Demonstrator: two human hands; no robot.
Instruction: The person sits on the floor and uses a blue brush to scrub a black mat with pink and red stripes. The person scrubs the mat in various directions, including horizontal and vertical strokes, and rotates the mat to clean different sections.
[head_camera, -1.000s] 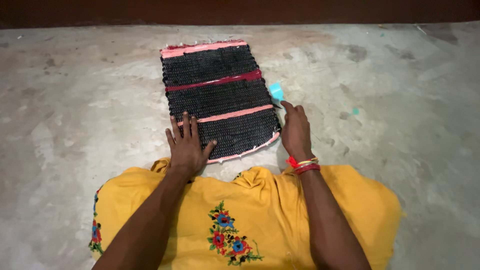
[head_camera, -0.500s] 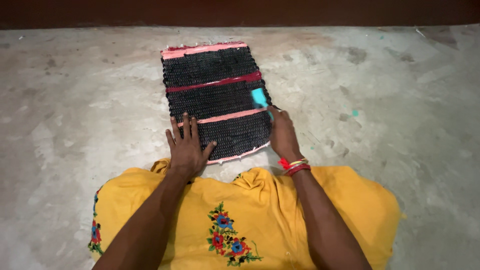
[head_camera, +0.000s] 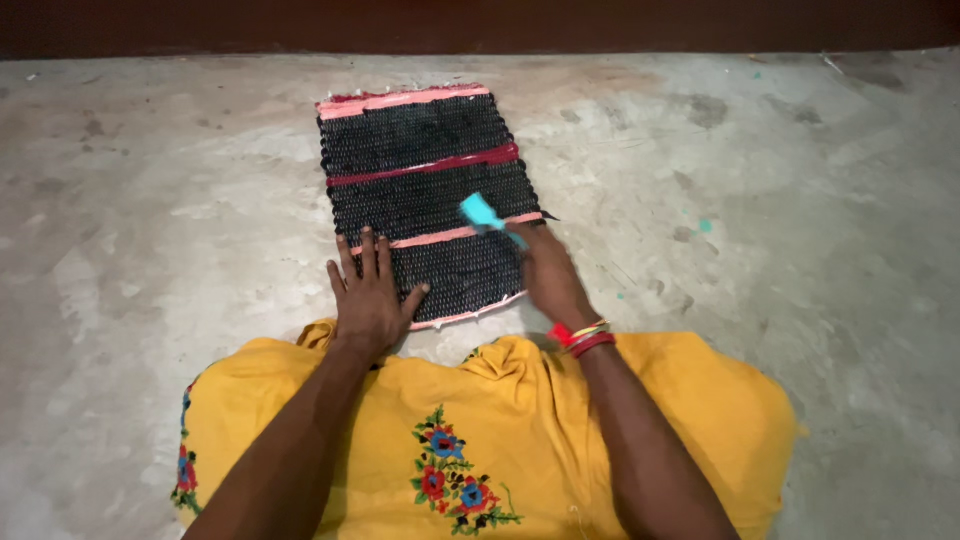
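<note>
Just teal tool (head_camera: 482, 212) (right grip (head_camera: 548, 282))

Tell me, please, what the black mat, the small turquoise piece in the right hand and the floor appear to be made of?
Mat: seemingly woven fabric strips, matte; its knobbly ribbed weave and pink bands suggest it. Turquoise piece: possibly plastic or cloth, too blurred to tell. Floor: likely bare concrete, dull grey and blotchy.
</note>
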